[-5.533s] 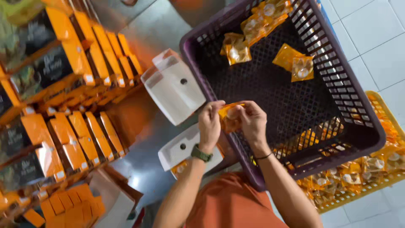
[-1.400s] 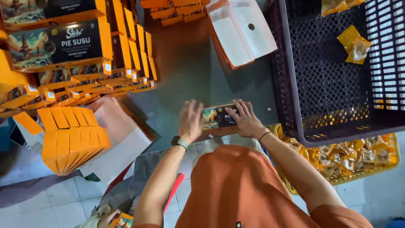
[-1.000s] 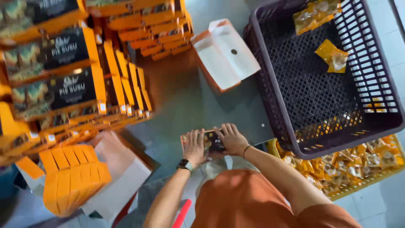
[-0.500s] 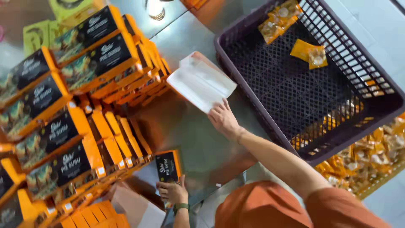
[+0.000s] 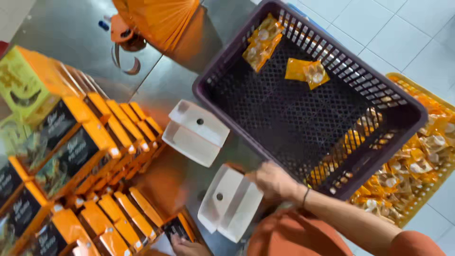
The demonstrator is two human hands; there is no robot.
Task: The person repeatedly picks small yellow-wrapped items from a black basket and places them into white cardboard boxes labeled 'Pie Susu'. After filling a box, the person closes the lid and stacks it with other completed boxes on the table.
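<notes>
My right hand (image 5: 274,182) grips the edge of an open white carton (image 5: 229,203) lying on the steel table, close to the near corner of a dark purple crate (image 5: 208,90). At the bottom edge, my left hand (image 5: 188,247) holds a filled orange and black box (image 5: 178,228) beside rows of the same boxes. A second open white carton (image 5: 195,132) lies just beyond the first. Inside the crate are a few orange snack packets (image 5: 305,71).
Stacked orange and black boxes (image 5: 80,156) fill the left side. A yellow basket (image 5: 417,166) full of wrapped snacks sits to the right, under the crate. A fan of flat orange cartons (image 5: 159,16) lies at the top. A green box (image 5: 26,85) stands far left.
My right hand has pulled a white carton from the far spot toward me. My left hand has carried the filled box down to the rows at the left.
</notes>
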